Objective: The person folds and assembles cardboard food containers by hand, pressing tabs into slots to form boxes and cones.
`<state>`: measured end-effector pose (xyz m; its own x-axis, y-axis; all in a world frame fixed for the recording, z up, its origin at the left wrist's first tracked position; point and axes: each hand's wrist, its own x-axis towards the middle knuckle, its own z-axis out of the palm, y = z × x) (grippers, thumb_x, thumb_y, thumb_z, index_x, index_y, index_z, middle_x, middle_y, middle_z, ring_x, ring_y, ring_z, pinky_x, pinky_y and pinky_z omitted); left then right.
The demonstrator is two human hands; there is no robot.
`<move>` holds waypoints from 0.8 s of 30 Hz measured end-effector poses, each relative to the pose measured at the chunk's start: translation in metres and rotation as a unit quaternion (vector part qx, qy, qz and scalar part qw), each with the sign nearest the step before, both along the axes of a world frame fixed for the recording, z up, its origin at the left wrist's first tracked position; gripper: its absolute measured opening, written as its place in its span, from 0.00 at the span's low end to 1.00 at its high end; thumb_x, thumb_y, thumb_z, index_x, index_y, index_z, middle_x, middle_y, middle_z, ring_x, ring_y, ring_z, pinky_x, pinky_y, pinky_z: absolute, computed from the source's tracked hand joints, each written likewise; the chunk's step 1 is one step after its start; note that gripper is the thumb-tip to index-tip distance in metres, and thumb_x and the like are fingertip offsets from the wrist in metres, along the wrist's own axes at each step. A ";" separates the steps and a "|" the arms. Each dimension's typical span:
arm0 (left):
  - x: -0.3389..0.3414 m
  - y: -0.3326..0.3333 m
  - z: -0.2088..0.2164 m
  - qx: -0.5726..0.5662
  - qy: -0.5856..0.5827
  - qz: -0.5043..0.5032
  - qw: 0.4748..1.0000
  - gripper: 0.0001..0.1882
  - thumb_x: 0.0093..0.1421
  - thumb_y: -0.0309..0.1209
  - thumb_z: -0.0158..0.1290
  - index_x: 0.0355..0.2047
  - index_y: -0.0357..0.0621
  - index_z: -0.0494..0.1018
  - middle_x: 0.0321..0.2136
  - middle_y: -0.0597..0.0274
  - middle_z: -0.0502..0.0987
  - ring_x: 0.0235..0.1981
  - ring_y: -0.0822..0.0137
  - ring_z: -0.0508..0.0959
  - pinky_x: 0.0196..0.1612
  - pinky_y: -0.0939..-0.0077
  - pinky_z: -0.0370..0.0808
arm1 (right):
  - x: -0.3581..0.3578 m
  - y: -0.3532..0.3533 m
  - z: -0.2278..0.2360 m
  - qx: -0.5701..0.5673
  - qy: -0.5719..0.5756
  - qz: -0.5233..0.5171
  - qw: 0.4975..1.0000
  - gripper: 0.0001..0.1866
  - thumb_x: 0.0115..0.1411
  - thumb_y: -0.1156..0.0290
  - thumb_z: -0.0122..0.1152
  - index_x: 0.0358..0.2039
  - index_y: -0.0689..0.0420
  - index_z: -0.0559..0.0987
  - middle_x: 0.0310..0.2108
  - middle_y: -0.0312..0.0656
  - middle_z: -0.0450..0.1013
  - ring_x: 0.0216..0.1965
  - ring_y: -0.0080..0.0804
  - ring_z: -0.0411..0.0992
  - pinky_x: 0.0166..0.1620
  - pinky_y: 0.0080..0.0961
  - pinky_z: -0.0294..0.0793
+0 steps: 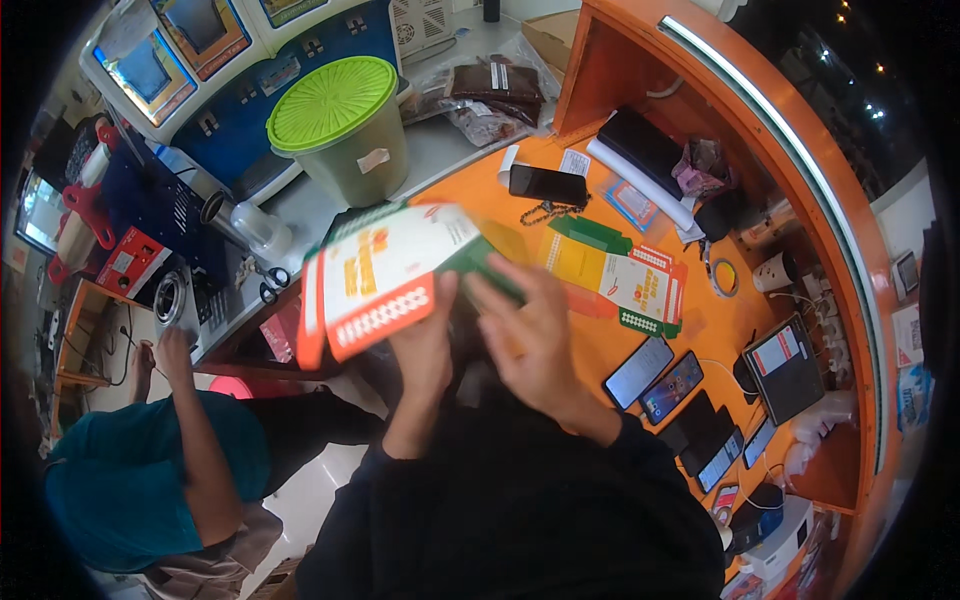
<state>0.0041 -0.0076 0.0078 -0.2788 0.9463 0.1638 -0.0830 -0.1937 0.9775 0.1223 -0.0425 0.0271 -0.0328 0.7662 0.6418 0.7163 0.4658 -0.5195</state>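
Together, two hands handle one carton near one flattened box.

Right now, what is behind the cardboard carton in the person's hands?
Past the carton, a plastic bucket with a lime-green lid stands on the grey counter. Whatever the carton covers directly behind it cannot be seen.

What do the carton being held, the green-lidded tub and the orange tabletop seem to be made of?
Carton: probably thin printed cardboard, with flat panels and folding flaps; blur hides its gloss.
Tub: likely plastic, greyish and smooth-walled; its lid looks like plastic too, with moulded radial ribs.
Tabletop: smooth orange surface, perhaps laminate or painted board; I can't tell which.
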 end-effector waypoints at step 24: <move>-0.029 0.002 -0.006 -0.127 -0.335 -0.177 0.917 0.20 0.61 0.35 0.46 0.49 0.33 0.63 0.42 0.57 0.73 0.40 0.69 0.76 0.43 0.79 0.72 | 0.042 -0.003 0.016 0.250 -0.076 0.144 0.955 0.13 0.47 0.78 0.63 0.33 0.58 0.70 0.33 0.41 0.73 0.37 0.35 0.72 0.43 0.30 0.72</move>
